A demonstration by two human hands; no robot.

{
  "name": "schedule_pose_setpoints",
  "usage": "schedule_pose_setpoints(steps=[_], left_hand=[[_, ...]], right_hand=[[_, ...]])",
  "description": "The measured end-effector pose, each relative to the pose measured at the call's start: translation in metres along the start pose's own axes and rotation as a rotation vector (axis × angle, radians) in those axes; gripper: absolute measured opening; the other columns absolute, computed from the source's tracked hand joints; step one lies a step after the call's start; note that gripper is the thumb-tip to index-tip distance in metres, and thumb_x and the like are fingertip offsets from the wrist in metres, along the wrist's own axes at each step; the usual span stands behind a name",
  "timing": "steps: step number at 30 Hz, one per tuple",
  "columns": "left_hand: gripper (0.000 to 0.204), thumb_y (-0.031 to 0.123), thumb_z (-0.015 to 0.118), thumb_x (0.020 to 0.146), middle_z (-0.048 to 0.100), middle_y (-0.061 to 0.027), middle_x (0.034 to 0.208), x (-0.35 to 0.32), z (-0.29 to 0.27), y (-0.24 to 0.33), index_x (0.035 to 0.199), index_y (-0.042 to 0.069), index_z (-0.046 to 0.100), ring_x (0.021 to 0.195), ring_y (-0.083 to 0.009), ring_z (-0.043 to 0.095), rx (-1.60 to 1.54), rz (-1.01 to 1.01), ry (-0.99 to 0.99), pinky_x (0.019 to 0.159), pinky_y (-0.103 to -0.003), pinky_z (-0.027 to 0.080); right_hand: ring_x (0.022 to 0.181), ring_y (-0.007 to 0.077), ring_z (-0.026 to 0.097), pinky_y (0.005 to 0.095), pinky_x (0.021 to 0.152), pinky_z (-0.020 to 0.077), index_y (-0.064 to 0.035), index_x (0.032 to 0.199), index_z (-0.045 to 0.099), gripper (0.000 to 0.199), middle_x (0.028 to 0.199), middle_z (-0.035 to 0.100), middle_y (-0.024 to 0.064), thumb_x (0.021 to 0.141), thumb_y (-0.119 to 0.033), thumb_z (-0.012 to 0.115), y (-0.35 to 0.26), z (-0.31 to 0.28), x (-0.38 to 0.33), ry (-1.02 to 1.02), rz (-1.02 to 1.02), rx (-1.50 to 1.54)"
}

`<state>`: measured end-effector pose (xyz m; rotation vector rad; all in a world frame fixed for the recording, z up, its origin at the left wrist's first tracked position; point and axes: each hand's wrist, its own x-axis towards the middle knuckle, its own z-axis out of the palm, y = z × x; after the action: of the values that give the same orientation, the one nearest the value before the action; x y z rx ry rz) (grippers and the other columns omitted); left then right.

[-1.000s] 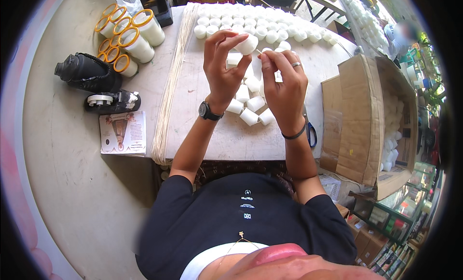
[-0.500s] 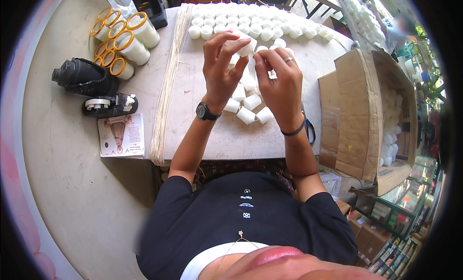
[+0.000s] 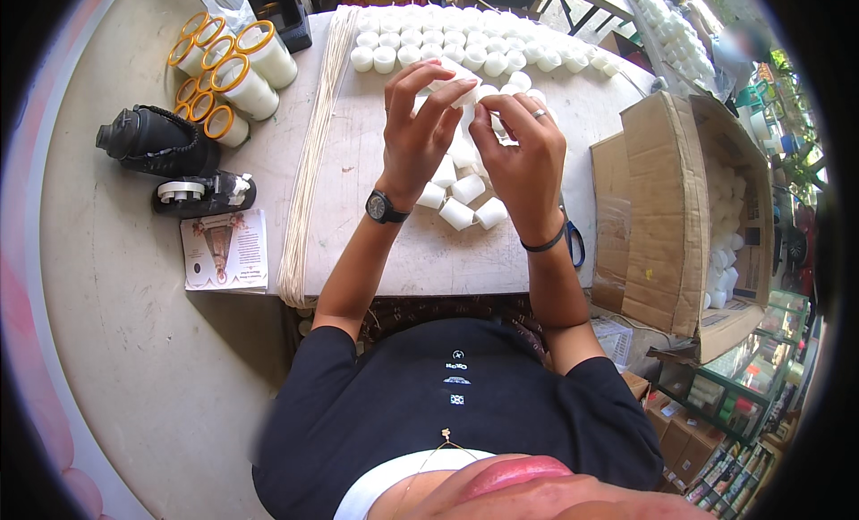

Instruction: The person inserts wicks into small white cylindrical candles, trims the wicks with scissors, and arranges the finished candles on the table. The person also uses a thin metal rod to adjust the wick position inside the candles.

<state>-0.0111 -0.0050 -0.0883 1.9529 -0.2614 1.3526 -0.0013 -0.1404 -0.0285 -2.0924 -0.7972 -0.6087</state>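
My left hand (image 3: 413,140), with a black watch at the wrist, is closed on a white candle (image 3: 462,73), a short cylinder held above the table. Close beside it, my right hand (image 3: 528,153) pinches thumb and forefinger together at the candle's near end. Whatever lies in that pinch is too small to make out. Below and between the hands, several loose white candles (image 3: 466,189) lie tipped on the table. Rows of upright white candles (image 3: 474,55) stand farther back. A long bundle of cream wick strings (image 3: 313,162) runs along the table, left of my left hand.
Blue-handled scissors (image 3: 577,244) lie by my right wrist. To the right, an open cardboard box (image 3: 658,216) holds more white pieces. At the left are gold-rimmed white jars (image 3: 246,95), a black bottle (image 3: 148,142), a tape dispenser (image 3: 206,195) and a printed card (image 3: 225,251).
Both hands have shifted slightly to the right, and the candle in my left hand has tilted a little. My right fingers stay pinched beside it.
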Motion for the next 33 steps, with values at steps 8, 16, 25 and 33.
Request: schedule_pose_setpoints(steps=[8, 16, 25, 33], left_hand=[[0.047, -0.008, 0.073, 0.070, 0.057, -0.0029, 0.114, -0.0004, 0.0007, -0.0011, 0.110, 0.016, 0.070, 0.115, -0.0253, 0.056, 0.006, 0.018, -0.004, 0.095, -0.037, 0.051], [0.046, -0.007, 0.073, 0.070, 0.057, -0.0030, 0.114, -0.0010, 0.0024, -0.0003, 0.111, 0.015, 0.070, 0.114, -0.0253, 0.055, 0.004, 0.013, 0.007, 0.095, -0.037, 0.051], [0.046, -0.008, 0.072, 0.071, 0.057, -0.0021, 0.114, -0.0033, 0.0041, 0.0008, 0.111, 0.015, 0.070, 0.115, -0.0249, 0.054, 0.025, 0.017, -0.009, 0.096, -0.037, 0.050], [0.048, -0.007, 0.074, 0.070, 0.058, -0.0026, 0.115, -0.0027, 0.0021, 0.0007, 0.112, 0.015, 0.069, 0.114, -0.0248, 0.055, 0.046, 0.050, -0.026, 0.094, -0.036, 0.051]], right_hand=[[0.070, 0.0272, 0.058, 0.0364, 0.063, 0.0477, -0.0044, 0.083, 0.063, 0.009, 0.074, 0.060, 0.0087, 0.076, -0.002, 0.069, 0.0031, 0.0004, -0.0005, 0.001, -0.006, 0.017], [0.070, 0.0274, 0.058, 0.0361, 0.065, 0.0479, -0.0040, 0.083, 0.063, 0.008, 0.075, 0.061, 0.0087, 0.077, -0.002, 0.068, 0.0038, 0.0009, -0.0018, 0.012, -0.001, 0.008], [0.071, 0.0290, 0.059, 0.0366, 0.067, 0.0484, -0.0030, 0.083, 0.063, 0.008, 0.076, 0.062, 0.0103, 0.077, -0.001, 0.068, 0.0063, 0.0017, -0.0025, 0.018, -0.007, 0.003], [0.071, 0.0294, 0.060, 0.0369, 0.068, 0.0487, -0.0020, 0.085, 0.063, 0.006, 0.077, 0.063, 0.0110, 0.081, -0.002, 0.068, 0.0089, 0.0020, -0.0029, 0.010, -0.003, 0.000]])
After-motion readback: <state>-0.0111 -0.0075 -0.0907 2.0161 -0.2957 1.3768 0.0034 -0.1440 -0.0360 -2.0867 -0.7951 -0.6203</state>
